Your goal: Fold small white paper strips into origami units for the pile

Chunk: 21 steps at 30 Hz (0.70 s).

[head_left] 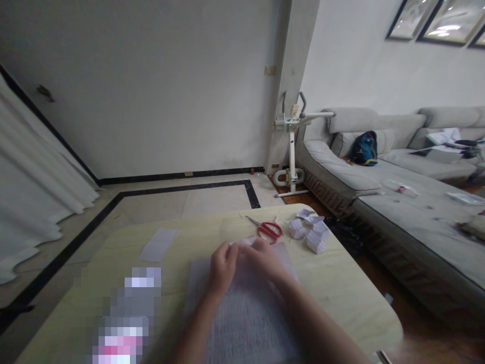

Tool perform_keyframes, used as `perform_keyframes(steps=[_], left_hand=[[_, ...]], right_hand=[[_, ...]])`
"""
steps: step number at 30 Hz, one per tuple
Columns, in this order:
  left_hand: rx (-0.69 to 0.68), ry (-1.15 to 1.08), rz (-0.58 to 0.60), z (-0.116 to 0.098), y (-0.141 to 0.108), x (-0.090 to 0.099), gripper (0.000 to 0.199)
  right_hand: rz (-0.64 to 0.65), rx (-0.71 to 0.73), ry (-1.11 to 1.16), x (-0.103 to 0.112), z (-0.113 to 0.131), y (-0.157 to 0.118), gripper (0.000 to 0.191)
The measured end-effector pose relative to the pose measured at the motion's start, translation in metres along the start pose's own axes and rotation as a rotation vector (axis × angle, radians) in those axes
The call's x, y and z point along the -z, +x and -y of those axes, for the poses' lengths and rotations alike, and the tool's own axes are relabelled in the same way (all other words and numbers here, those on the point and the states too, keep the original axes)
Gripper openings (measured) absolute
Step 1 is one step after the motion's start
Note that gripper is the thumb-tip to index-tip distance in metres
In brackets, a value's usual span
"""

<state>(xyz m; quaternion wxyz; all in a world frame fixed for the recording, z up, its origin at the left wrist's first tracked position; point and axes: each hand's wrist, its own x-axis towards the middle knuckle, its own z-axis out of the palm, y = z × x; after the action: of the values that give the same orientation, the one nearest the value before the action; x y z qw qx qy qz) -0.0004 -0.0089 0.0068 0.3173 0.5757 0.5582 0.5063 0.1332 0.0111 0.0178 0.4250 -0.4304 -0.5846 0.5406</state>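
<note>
My left hand (223, 265) and my right hand (263, 258) meet over a large printed sheet (246, 323) on the table. Their fingers are closed on a small piece of white paper (247, 241), mostly hidden behind them. Just beyond my right hand lie scissors (270, 231) with red handles, blades pointing to the far left. Several folded white paper pieces (317, 236) are grouped at the right far corner. A flat blank slip of paper (158, 244) rests to the left of my hands.
The pale wooden table (352, 298) has rounded corners. A blurred-out object (127, 318) lies on its left side. To the right stands a grey sofa (409, 207) with a dark blue bag (365, 148). White exercise equipment (291, 151) stands by the wall beyond the table.
</note>
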Motion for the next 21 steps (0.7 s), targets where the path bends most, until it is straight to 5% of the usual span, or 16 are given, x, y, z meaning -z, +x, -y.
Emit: perform_keyframes(steps=[7,13,21], left_hand=[[-0.168,0.158,-0.019,0.0012,0.0007,0.0034,0.027],[0.021,-0.041,-0.005,-0.0011,-0.0005,0.0012,0.032],[0.057,-0.092,0.057,-0.0031,0.0010,0.0047,0.029]], right_hand=[[-0.083,0.006,-0.033,-0.0034,0.0050,-0.0004,0.030],[-0.072,-0.051,-0.008,-0.0012,-0.0026,-0.0004,0.033],[-0.147,0.063,-0.151,-0.0044,-0.0012,-0.0001,0.033]])
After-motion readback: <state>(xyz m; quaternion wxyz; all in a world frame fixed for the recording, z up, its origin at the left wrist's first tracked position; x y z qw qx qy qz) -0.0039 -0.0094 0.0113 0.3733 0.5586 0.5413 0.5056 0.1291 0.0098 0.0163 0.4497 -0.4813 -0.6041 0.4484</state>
